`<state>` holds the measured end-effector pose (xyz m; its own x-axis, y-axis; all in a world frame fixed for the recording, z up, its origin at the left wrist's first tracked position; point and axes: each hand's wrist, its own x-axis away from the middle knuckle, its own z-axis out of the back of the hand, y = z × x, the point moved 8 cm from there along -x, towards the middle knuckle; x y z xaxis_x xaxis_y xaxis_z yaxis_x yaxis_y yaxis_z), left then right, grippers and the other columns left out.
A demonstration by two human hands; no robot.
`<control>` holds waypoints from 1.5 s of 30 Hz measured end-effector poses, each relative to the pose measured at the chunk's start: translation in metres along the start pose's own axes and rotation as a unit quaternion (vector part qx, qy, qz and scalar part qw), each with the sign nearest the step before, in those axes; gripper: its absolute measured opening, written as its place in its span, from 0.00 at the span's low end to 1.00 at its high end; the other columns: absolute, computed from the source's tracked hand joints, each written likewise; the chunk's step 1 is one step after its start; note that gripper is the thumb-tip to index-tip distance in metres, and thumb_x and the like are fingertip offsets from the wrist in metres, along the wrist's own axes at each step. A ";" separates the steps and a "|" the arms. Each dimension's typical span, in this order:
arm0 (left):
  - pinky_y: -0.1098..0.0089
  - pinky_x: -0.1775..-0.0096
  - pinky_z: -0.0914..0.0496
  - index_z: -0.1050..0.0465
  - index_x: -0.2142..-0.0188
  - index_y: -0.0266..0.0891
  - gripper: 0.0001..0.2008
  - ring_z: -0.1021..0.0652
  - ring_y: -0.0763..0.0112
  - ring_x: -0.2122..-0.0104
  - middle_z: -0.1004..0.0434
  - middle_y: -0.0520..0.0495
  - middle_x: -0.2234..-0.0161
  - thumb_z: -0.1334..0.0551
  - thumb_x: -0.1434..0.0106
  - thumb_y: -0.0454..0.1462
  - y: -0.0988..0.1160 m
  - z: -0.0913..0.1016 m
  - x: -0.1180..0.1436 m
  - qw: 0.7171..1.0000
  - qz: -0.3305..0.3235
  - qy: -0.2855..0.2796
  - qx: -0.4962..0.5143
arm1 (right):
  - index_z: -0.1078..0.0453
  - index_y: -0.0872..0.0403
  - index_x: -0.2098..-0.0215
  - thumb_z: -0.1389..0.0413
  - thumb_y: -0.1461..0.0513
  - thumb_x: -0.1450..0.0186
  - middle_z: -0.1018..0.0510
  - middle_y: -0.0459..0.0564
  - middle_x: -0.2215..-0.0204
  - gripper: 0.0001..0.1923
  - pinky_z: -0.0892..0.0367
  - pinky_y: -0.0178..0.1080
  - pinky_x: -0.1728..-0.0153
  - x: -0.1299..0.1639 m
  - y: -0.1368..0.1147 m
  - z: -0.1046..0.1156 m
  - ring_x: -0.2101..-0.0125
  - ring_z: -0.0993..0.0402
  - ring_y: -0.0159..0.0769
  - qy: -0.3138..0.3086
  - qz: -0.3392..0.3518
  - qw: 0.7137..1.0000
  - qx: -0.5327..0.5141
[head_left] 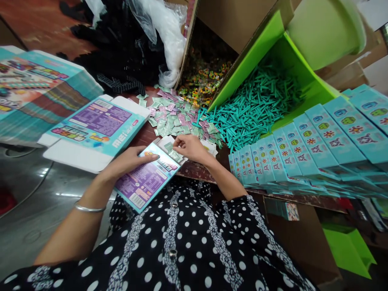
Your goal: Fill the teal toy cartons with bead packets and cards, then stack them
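My left hand (130, 161) grips a small teal and purple carton (147, 182), its thumb lying across the printed face. The carton is tilted in front of my body, with its white flaps open at the far end. At that opening my right hand (192, 148) has its fingers pinched together; what they hold, if anything, is hidden. Pale packets (174, 155) show in the mouth of the carton. Just beyond both hands lies a spread of green and pink sachets (174, 113) on the dark red table.
Flat cartons (97, 125) lie stacked at the left. Teal sticks (251, 105) spill from a green bin (306, 76), beside a cardboard box of small orange and green pieces (209, 76). Rows of teal boxes (315, 137) line the right. Black parts (121, 52) pile up behind.
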<state>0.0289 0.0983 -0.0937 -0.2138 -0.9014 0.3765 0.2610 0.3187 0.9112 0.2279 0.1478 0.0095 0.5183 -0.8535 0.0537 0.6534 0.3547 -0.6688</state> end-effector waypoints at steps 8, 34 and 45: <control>0.60 0.57 0.16 0.13 0.45 0.40 0.37 0.12 0.46 0.56 0.09 0.40 0.53 0.22 0.46 0.61 -0.001 -0.001 -0.001 1.000 -0.015 -0.009 0.007 | 0.22 0.56 0.65 0.37 0.67 0.31 0.16 0.46 0.67 0.04 0.38 0.34 0.63 -0.006 -0.005 -0.014 0.66 0.23 0.33 -0.037 -0.017 0.998 0.054; 0.63 0.63 0.19 0.14 0.49 0.38 0.36 0.12 0.46 0.59 0.09 0.39 0.55 0.22 0.47 0.61 0.002 -0.003 0.003 1.000 0.000 -0.012 0.008 | 0.22 0.54 0.34 0.52 0.69 0.23 0.18 0.64 0.40 0.25 0.27 0.44 0.46 -0.072 0.127 0.118 0.44 0.18 0.50 0.046 -0.203 0.882 0.422; 0.61 0.65 0.20 0.14 0.56 0.42 0.30 0.12 0.46 0.62 0.09 0.41 0.59 0.24 0.47 0.62 0.005 -0.005 0.001 1.000 0.006 -0.017 -0.002 | 0.23 0.59 0.36 0.57 0.66 0.19 0.19 0.68 0.40 0.24 0.32 0.43 0.43 -0.080 0.137 0.130 0.39 0.27 0.51 0.064 -0.143 0.863 0.479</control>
<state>0.0347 0.0976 -0.0900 -0.2418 -0.8872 0.3929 0.2680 0.3281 0.9058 0.3476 0.3138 0.0100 0.2355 -0.9718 -0.0095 0.9328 0.2233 0.2829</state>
